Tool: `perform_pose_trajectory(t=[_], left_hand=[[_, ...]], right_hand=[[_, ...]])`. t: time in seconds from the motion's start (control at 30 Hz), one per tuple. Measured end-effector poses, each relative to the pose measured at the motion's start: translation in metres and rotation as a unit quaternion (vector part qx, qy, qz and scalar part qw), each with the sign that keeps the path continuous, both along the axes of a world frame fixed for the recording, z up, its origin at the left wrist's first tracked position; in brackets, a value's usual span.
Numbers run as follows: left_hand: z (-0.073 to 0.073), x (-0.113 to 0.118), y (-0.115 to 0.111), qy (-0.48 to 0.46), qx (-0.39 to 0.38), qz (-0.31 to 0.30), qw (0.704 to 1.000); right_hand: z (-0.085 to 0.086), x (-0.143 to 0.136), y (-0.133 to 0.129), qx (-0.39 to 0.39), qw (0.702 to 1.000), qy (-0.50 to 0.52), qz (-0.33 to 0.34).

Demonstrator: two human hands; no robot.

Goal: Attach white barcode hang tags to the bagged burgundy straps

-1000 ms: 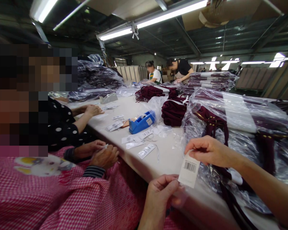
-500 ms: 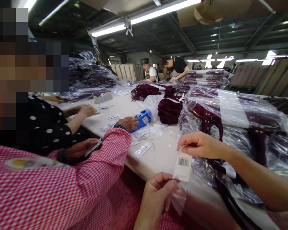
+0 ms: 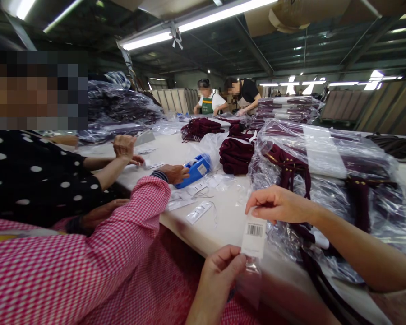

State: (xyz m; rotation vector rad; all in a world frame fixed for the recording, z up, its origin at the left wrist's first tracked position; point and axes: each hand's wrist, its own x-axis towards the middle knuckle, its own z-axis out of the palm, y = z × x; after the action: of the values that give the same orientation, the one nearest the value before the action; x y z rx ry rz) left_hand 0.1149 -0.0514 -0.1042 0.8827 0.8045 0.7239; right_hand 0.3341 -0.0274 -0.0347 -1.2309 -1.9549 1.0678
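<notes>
While it hangs between the two hands, the white barcode tag stands nearly upright, its long axis running from top to bottom, just in front of the near edge of the counter. The right hand is closed in a pinch on the top edge of the tag, thumb and forefinger pressed together, and it comes in from the right side with the forearm lying over the wrapped goods. The left hand is below and a little to the left; its fingers are closed on a small clear plastic sleeve, and the mouth of this sleeve meets the bottom edge of the tag. So the tag lies directly above the sleeve, and both hands touch their things; the right one carries the tag, the left one only the sleeve.

Behind the right hand lies a stack of dark red garments in clear bags. Further along the counter lie loose tags and small sleeves, and a blue tape dispenser. A co-worker's hand, coming out of a pink checked sleeve, rests against this dispenser. Another person in a dotted black top sits further left. Two more people stand at the far end.
</notes>
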Motion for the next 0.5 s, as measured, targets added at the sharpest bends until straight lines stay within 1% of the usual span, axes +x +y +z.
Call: perform_pose_trajectory(t=[0.17,0.27,0.4,0.47,0.5], left_hand=[[0.000,0.002,0.001,-0.024,0.006,-0.013,1.000],[0.001,0.000,0.006,-0.004,0.024,-0.019,1.000],[0.001,-0.006,0.017,0.043,0.041,-0.078,0.995],[0.003,-0.009,0.023,0.063,0.042,-0.110,0.991],[0.004,-0.010,0.025,0.074,0.042,-0.128,0.988]], right_hand=[[-0.003,-0.002,-0.002,0.000,1.000,0.007,-0.021],[-0.006,-0.004,-0.004,-0.021,0.999,0.027,-0.032],[-0.013,-0.004,-0.011,-0.095,0.994,0.056,-0.020],[-0.018,-0.003,-0.016,-0.114,0.993,0.039,-0.010],[-0.020,-0.002,-0.019,-0.109,0.994,0.014,-0.007]])
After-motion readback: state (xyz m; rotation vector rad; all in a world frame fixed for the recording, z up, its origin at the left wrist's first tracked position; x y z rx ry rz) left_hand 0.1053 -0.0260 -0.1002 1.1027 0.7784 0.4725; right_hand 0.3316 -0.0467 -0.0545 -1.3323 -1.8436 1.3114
